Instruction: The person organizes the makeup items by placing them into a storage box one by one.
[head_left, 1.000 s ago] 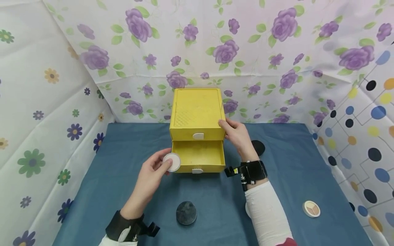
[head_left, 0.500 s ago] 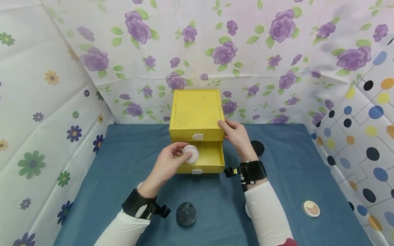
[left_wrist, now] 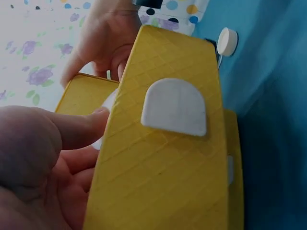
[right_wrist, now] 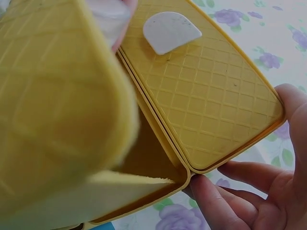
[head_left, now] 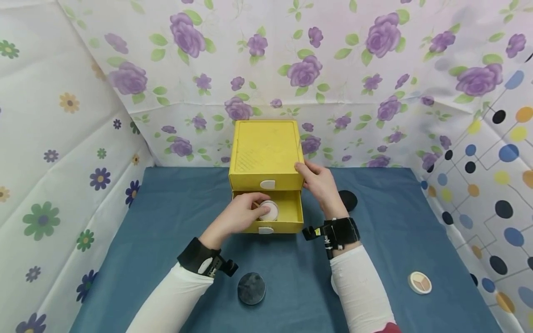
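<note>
A yellow two-drawer box stands at the back, its upper drawer closed and its lower drawer pulled out. My left hand reaches over the left side of that lower drawer and pinches a white round case between thumb and fingers. In the right wrist view the white case appears just behind the drawer front. My right hand grips the box's front right corner, thumb on top and fingers along the side. The left wrist view shows the drawer front's white pull tab.
A dark round case lies in front of the box. Behind my right wrist is a black round object. A three-tone makeup palette lies at the right. My right sleeve partly hides a white round item. Patterned cloth walls surround the blue tabletop.
My left hand has carried the white case rightward from the drawer's left edge, then down into the open drawer. My right hand has stayed on the box corner.
</note>
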Demonstrator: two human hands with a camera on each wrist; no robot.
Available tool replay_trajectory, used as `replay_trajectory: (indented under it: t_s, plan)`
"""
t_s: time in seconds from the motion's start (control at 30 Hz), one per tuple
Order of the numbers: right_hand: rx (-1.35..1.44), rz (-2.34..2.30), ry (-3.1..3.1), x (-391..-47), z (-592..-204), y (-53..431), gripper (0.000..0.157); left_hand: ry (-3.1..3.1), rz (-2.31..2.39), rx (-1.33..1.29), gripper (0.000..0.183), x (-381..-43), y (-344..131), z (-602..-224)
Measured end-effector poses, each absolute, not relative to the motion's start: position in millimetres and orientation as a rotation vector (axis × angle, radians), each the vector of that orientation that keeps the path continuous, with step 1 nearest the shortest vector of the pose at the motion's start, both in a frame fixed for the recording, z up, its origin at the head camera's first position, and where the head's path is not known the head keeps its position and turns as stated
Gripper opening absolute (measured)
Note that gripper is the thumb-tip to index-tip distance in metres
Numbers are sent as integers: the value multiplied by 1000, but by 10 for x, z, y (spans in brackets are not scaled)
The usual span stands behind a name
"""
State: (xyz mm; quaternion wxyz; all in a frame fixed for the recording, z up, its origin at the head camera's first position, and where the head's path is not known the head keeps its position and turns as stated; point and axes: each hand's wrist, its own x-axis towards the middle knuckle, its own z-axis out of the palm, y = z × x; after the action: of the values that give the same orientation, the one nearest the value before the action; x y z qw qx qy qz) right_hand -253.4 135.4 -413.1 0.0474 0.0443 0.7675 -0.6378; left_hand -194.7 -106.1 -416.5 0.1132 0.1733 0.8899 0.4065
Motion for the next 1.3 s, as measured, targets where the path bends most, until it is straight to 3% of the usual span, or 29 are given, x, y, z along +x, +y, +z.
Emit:
replay_trajectory:
  t_s: [1.3]
  plan:
    - [111,-1945,2360,-2492,-4134,1347,81,2450,991,437,25,-2130,-623,-4175]
